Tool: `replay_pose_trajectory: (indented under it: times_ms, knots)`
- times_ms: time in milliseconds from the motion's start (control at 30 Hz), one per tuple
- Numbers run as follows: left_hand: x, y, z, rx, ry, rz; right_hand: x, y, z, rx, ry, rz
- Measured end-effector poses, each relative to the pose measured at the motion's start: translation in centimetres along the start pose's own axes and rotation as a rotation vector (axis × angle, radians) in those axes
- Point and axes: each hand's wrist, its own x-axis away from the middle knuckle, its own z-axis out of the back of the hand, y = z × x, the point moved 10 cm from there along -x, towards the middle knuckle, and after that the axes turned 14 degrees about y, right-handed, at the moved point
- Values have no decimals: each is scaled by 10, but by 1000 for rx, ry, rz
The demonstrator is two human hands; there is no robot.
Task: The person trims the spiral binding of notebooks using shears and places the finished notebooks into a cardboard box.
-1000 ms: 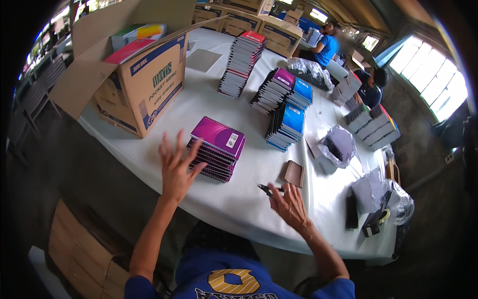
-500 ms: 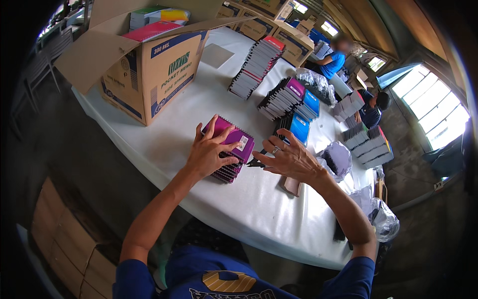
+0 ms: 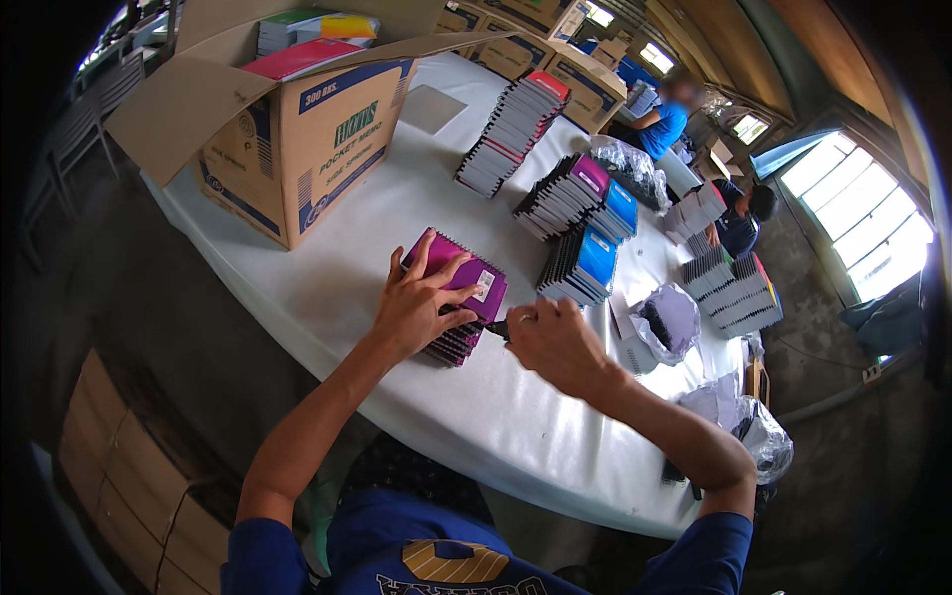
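A stack of purple spiral notebooks [image 3: 484, 266] lies in front of me on the white-covered table. My left hand [image 3: 421, 302] is spread across the top one, fingers bent and thumb near its lower edge, gripping the stack. Black spiral bindings show along the stack's near side. Beside its right corner, my right hand [image 3: 560, 342] is closed around a dark tool [image 3: 499, 329]. Only the black tip of that tool pokes out toward the notebooks; the fist hides the rest, so its kind is unclear.
An open cardboard box [image 3: 342, 139] with notebooks inside stands at the far left. Beyond my hands are blue notebooks [image 3: 596, 256], purple-topped notebooks [image 3: 589, 177] and a red-topped stack [image 3: 516, 124]. A plastic-wrapped bundle [image 3: 671, 322] lies right. Two people work at the far right.
My right hand has closed from spread fingers into a fist and turned over, moving slightly down and left. A brown piece beneath it no longer shows. My left hand stays on the stack.
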Motion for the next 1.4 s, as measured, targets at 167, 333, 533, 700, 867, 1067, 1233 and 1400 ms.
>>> replay_pose_trajectory:
  times_ms: [167, 333, 533, 700, 867, 1067, 1233, 1400]
  knots:
    - [-1, 5, 3, -18, -39, 32, -11, 17, 10, -190, 13, -75]
    - [0, 6, 2, 7, -65, 38, -17, 22, 40, -224, 260, 120]
    - [-1, 5, -1, -7, -61, 56, -11, 8, 20, -37, 276, 297]
    - [3, 3, -2, -31, -7, 14, -18, -11, 8, -40, 46, 115]
    - [2, 8, 5, -27, -26, 0, -27, 1, 1, -127, -161, -7]
    - [5, 8, 3, -15, -77, 22, -24, 3, 26, -289, 256, 134]
    - [4, 8, -2, -51, -105, 34, -15, -11, 15, -90, 272, 298]
    - [6, 5, -5, -51, -109, 38, -16, -34, -17, -132, -338, -46]
